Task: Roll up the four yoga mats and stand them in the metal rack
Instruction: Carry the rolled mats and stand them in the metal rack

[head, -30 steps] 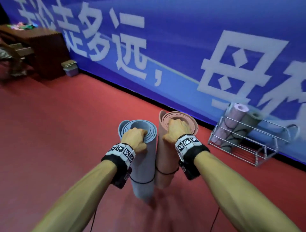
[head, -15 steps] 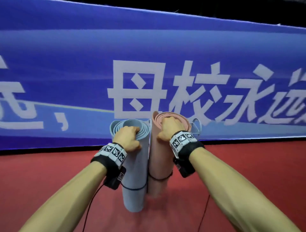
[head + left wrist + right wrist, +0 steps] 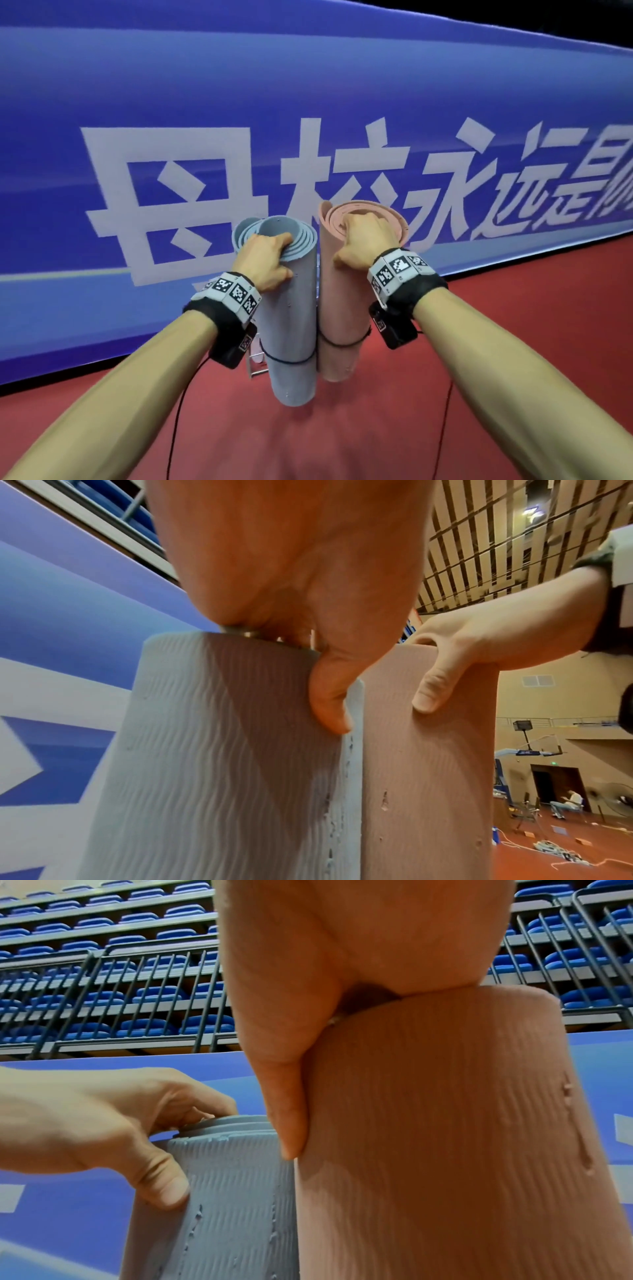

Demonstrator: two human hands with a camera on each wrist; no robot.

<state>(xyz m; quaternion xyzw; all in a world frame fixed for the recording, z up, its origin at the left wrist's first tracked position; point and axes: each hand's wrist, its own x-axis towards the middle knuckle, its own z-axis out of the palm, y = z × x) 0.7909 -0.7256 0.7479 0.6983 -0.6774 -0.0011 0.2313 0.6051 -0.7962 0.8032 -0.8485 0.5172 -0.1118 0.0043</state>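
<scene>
Head view: left hand (image 3: 265,260) hooks its fingers into the open top of the rolled grey mat (image 3: 291,329), thumb pressed on the outer wall. Right hand (image 3: 364,240) does the same on the pink mat (image 3: 342,322). Both mats hang upright, clear of the red floor (image 3: 513,342), side by side and touching, each bound by a dark elastic band (image 3: 342,343). A bit of the metal rack (image 3: 255,371) shows just left of the grey mat's lower half; the rest is hidden behind the mats, in front of the blue banner (image 3: 308,102).

Left wrist view: thumb (image 3: 329,696) lies flat on the grey roll, fingers curled over its rim.

Right wrist view: same pinch on the pink roll; railing (image 3: 103,988) and blue seats (image 3: 68,947) above the banner.

Judgement: carry phase, near the rack. Keep the rolls vertical, lower one at a time into a free slot. Hazards: the mats block sight of the rack, and a rim-only hold could let inner turns telescope.
</scene>
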